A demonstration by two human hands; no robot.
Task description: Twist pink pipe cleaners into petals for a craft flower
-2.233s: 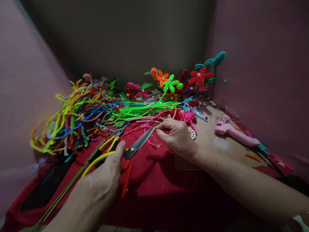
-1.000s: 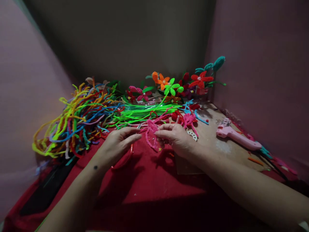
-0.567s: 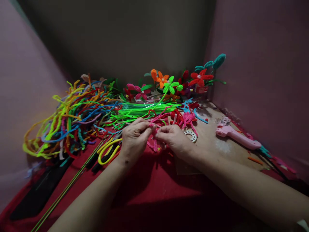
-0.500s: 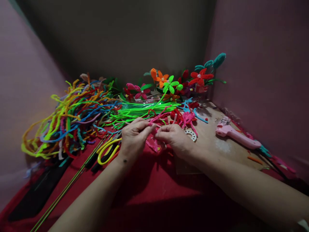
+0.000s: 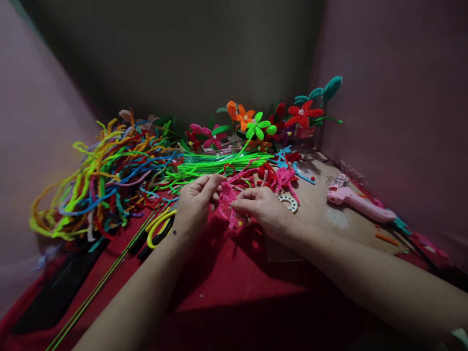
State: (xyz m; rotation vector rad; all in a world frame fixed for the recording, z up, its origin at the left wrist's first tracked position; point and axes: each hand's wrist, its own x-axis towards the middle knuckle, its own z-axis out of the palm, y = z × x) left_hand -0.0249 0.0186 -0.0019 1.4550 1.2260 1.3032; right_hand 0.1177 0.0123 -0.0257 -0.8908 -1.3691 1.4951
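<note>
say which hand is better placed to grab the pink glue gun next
Probably the right hand: it is nearer the pink glue gun, though pinching the fuzzy pink piece. The left hand would likely cross the right forearm.

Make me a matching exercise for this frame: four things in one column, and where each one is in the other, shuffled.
1. Pink fuzzy piece
2. White ring with holes
3. Pink handled tool
4. Yellow handle loop

A. On the brown board, close beside the right hand
B. On the red cloth, beside the left wrist
C. Between the fingers of the left hand and the right hand
D. Toward the board's right edge, away from both hands

Pairs: 1-C, 2-A, 3-D, 4-B
</note>
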